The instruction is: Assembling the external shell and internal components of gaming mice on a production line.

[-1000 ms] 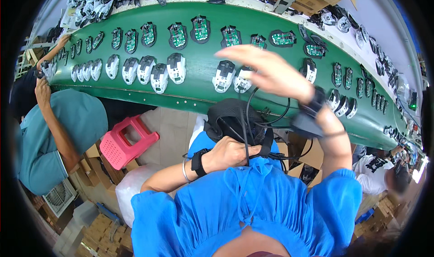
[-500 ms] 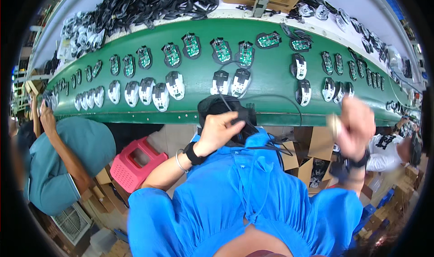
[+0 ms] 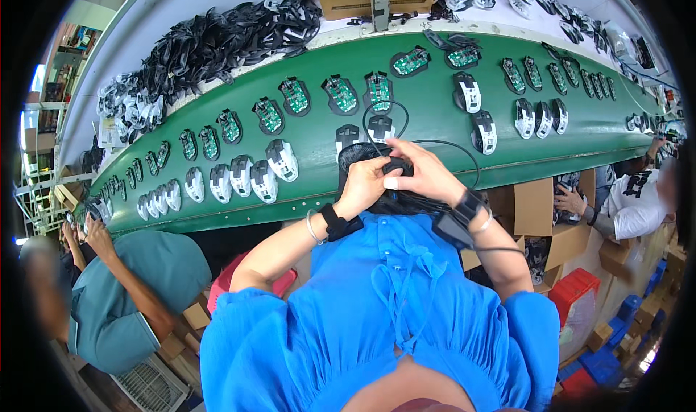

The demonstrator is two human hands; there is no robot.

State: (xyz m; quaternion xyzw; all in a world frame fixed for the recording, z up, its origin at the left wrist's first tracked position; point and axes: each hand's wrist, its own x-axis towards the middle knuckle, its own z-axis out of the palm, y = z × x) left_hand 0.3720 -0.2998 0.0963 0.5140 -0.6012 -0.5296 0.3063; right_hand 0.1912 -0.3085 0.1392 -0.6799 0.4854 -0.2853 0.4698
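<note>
Both my hands meet in front of my body at the near edge of the green conveyor belt (image 3: 428,129). My left hand (image 3: 365,187) has its fingers pinched together around a small black piece, mostly hidden. Against that same spot the fingers of my right hand (image 3: 429,174) curl in from the other side. A black mesh item (image 3: 353,158) hangs behind my left fingers. From about my hands a thin black cable (image 3: 407,114) loops up over the belt. Just beyond are two white-and-black mouse shells (image 3: 380,128), partly covered, and mouse bases with green circuit boards (image 3: 339,94).
Rows of mouse parts run along the belt both ways. Black plastic parts (image 3: 217,49) are heaped on the far ledge, beside a cardboard box (image 3: 341,0). A co-worker in green (image 3: 138,281) sits left; another in white (image 3: 638,202) is right. Open cartons (image 3: 533,209) stand below the belt.
My right hand has come in from the far right to join my left hand. The view has shifted and tilted, and the cable loop now stands higher over the belt.
</note>
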